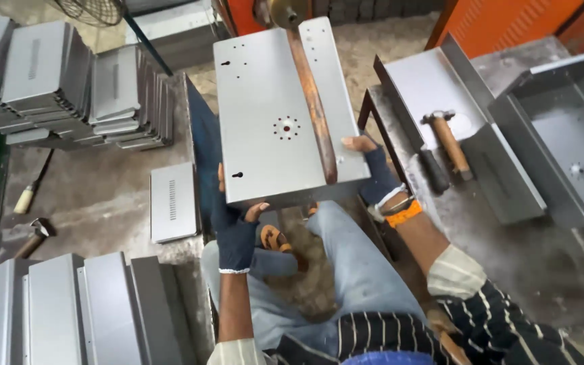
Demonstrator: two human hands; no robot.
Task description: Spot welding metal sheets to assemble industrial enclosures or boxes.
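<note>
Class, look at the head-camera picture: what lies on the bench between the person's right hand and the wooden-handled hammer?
In the head view, a dark chisel-like tool lies between the right hand and the hammer.

Both gloved hands grip a grey punched metal panel [282,115]: left hand [234,226] at its near-left corner, right hand [375,174] at near-right edge. Rusty bar [312,94] crosses it. Hammer [449,140] rests on workbench [508,250], right.

Hammers: three [449,140] [30,191] [32,238]. Gloved hands: two [234,233] [376,177].
</note>
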